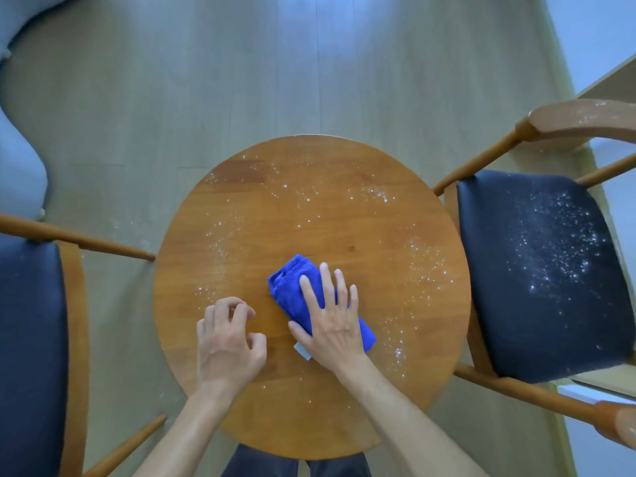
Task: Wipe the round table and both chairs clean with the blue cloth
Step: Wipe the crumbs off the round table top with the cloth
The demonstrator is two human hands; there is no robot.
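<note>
A round wooden table (344,407) fills the middle, with white powder scattered over its far half and right side. The folded blue cloth (287,287) lies near the table's centre. My right hand (330,318) presses flat on the cloth, fingers spread. My left hand (229,342) rests on the wood just left of the cloth, fingers curled, holding nothing. The right chair (540,270) has a dark seat dusted with white powder and specks on its wooden armrest. The left chair (31,339) has a dark seat that looks free of powder.
Pale wooden floor surrounds the table. A light grey upholstered piece (20,166) stands at the far left. A pale board or furniture edge (609,84) stands behind the right chair. A little powder lies on the floor left of the table.
</note>
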